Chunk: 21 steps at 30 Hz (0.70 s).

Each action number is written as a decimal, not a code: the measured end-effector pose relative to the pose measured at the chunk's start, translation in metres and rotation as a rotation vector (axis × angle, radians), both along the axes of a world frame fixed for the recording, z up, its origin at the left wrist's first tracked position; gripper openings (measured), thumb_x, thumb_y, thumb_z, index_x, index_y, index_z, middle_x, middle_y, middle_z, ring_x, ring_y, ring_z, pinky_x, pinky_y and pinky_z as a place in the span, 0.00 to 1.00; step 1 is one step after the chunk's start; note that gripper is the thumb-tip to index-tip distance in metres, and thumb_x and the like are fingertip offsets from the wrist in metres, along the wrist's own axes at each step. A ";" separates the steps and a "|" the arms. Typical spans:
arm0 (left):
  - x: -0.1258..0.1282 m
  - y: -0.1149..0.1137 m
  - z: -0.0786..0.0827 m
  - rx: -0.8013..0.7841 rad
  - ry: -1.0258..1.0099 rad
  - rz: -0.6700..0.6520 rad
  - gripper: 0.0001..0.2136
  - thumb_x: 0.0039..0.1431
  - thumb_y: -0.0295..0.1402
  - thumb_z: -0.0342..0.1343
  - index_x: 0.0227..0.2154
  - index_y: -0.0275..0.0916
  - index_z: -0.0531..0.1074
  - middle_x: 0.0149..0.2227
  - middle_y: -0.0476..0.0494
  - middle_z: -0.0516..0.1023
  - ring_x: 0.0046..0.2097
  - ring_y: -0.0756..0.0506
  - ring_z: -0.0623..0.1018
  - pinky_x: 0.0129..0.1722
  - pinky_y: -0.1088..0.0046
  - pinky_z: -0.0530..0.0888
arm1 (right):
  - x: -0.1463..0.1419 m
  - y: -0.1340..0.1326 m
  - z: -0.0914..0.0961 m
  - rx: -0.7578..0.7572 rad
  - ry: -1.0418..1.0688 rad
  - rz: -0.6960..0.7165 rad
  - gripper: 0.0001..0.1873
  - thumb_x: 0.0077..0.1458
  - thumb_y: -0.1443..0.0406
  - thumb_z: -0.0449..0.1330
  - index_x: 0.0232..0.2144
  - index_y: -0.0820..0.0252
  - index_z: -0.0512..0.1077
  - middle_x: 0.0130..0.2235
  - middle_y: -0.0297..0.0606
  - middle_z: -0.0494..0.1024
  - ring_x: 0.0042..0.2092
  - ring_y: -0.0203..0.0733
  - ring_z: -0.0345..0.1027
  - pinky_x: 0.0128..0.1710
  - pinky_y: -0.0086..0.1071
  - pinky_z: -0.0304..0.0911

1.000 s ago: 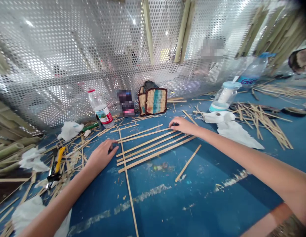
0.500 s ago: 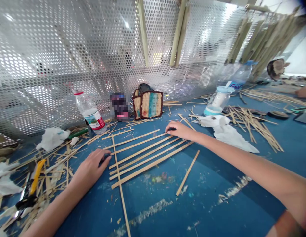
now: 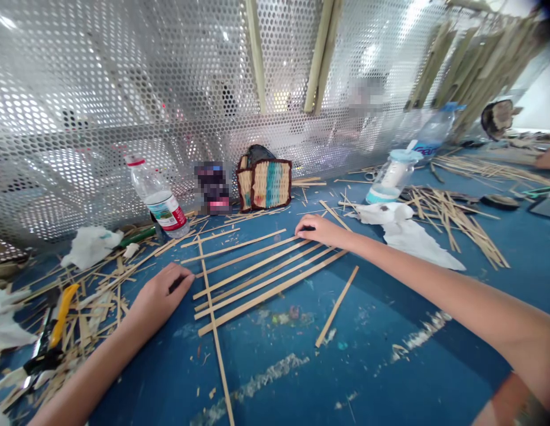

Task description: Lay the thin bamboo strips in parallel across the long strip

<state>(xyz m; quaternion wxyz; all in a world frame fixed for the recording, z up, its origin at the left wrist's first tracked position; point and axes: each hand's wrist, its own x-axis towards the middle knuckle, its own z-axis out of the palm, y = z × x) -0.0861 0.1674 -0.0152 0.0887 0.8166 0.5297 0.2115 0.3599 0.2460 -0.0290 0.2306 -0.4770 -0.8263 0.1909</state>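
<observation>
Several thin bamboo strips lie side by side on the blue table, slanting up to the right. One long crosswise bamboo strip [image 3: 220, 362] meets them near their left ends. My left hand [image 3: 165, 296] is closed, thumb and fingertips together at the left end of a bamboo strip [image 3: 248, 257] in the upper part of the row. At that strip's right end, the curled fingers of my right hand [image 3: 318, 229] pinch it low over the table. The fingertips partly hide both ends. A short loose bamboo strip [image 3: 337, 306] lies right of the row.
Bamboo scraps and a yellow-handled cutter [image 3: 64, 315] lie at left. Behind stand a red-capped bottle [image 3: 166, 210], a woven striped piece [image 3: 271, 184] and a blue-lidded cup [image 3: 392, 177]. Crumpled tissue [image 3: 417, 242] and a strip pile [image 3: 456, 222] are at right. Perforated metal [image 3: 177, 118] closes the back.
The view has shifted slightly. Both hands stay at the two ends of the same strip, with hardly any movement against the row.
</observation>
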 end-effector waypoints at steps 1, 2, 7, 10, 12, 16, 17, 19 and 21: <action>-0.001 0.001 0.000 0.000 -0.011 0.004 0.19 0.65 0.51 0.46 0.33 0.43 0.73 0.35 0.47 0.76 0.39 0.43 0.77 0.42 0.69 0.72 | 0.000 0.000 0.000 -0.002 0.001 0.002 0.08 0.60 0.62 0.59 0.37 0.55 0.78 0.42 0.41 0.76 0.48 0.49 0.68 0.54 0.45 0.59; -0.002 0.002 0.000 0.002 -0.016 0.010 0.19 0.65 0.51 0.46 0.33 0.43 0.73 0.36 0.47 0.77 0.39 0.43 0.77 0.42 0.69 0.73 | 0.000 0.001 0.001 -0.006 -0.001 0.002 0.08 0.60 0.62 0.59 0.37 0.55 0.78 0.42 0.41 0.76 0.49 0.49 0.68 0.55 0.46 0.58; -0.004 0.005 -0.004 0.017 0.056 0.036 0.21 0.64 0.52 0.47 0.44 0.43 0.74 0.37 0.46 0.75 0.37 0.43 0.77 0.40 0.67 0.74 | 0.008 0.007 0.005 -0.093 0.028 0.074 0.09 0.60 0.62 0.59 0.39 0.56 0.78 0.44 0.41 0.76 0.50 0.49 0.68 0.57 0.46 0.57; -0.003 0.007 -0.007 0.032 0.100 0.022 0.23 0.64 0.54 0.45 0.47 0.43 0.74 0.38 0.45 0.74 0.40 0.42 0.77 0.44 0.65 0.74 | 0.013 0.011 0.007 -0.167 0.052 0.129 0.09 0.57 0.65 0.60 0.40 0.57 0.78 0.44 0.40 0.76 0.47 0.46 0.69 0.51 0.40 0.62; -0.003 0.007 -0.007 0.040 0.106 0.013 0.23 0.64 0.55 0.45 0.47 0.43 0.74 0.40 0.45 0.75 0.42 0.41 0.77 0.46 0.64 0.74 | 0.015 0.012 0.009 -0.192 0.063 0.136 0.09 0.55 0.67 0.61 0.40 0.57 0.78 0.45 0.40 0.76 0.46 0.45 0.69 0.50 0.38 0.63; -0.003 0.007 -0.006 0.071 0.090 -0.038 0.21 0.65 0.54 0.45 0.43 0.45 0.74 0.42 0.45 0.77 0.45 0.41 0.78 0.50 0.65 0.72 | 0.015 0.011 0.012 -0.222 0.080 0.120 0.10 0.55 0.68 0.61 0.40 0.56 0.78 0.46 0.40 0.76 0.46 0.44 0.70 0.49 0.36 0.63; -0.003 0.006 -0.005 0.080 0.086 -0.047 0.21 0.65 0.54 0.45 0.42 0.45 0.74 0.42 0.45 0.77 0.45 0.41 0.78 0.50 0.65 0.72 | 0.015 0.010 0.012 -0.229 0.081 0.114 0.10 0.55 0.68 0.61 0.40 0.56 0.78 0.46 0.40 0.76 0.46 0.44 0.70 0.48 0.36 0.64; -0.002 0.005 -0.005 0.091 0.080 -0.053 0.20 0.66 0.53 0.46 0.42 0.45 0.74 0.42 0.46 0.77 0.45 0.41 0.78 0.49 0.65 0.72 | 0.014 0.010 0.013 -0.235 0.078 0.110 0.10 0.54 0.68 0.62 0.39 0.56 0.79 0.45 0.40 0.76 0.45 0.44 0.70 0.47 0.36 0.64; -0.003 0.004 -0.005 0.092 0.077 -0.054 0.19 0.66 0.53 0.46 0.42 0.45 0.74 0.42 0.45 0.77 0.45 0.41 0.77 0.49 0.66 0.72 | 0.014 0.011 0.012 -0.226 0.081 0.113 0.10 0.53 0.68 0.63 0.39 0.56 0.79 0.44 0.39 0.76 0.45 0.44 0.70 0.47 0.36 0.64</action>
